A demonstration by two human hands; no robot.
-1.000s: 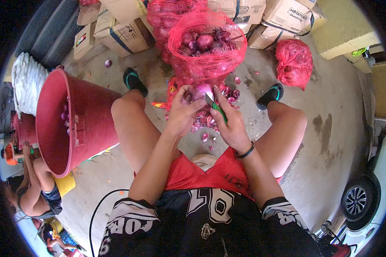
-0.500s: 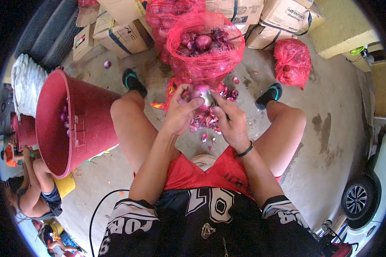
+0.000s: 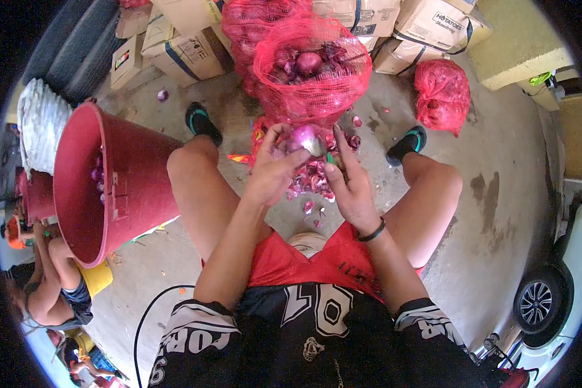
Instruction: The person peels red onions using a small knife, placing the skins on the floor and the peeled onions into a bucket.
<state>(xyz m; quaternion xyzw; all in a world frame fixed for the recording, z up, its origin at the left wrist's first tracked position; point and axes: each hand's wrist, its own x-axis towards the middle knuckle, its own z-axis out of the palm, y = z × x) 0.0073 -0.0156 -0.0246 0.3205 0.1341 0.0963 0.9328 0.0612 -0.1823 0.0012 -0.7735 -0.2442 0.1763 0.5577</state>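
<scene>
My left hand [image 3: 273, 169] is closed around a red onion [image 3: 306, 139], fingers behind it and thumb along its near side. The onion's right part looks pale and peeled, while the left keeps purple skin. Just to its right, my right hand [image 3: 350, 187] grips a small knife by its green handle [image 3: 330, 158]; the blade cannot be made out. The right index finger points up, apart from the onion. Below both hands, purple onion skins [image 3: 313, 180] lie heaped on the floor between my legs.
An open red mesh sack [image 3: 313, 97] of onions stands ahead, with another full sack behind. A large red tub [image 3: 142, 174] holding onions leans at left. Cardboard boxes [image 3: 187, 55] line the back. A smaller red sack [image 3: 441, 97] sits right. Other people sit at far left.
My right hand has drawn slightly right and down, away from the onion, and its index finger has straightened. More of the onion and the green handle now show. The left hand keeps its hold.
</scene>
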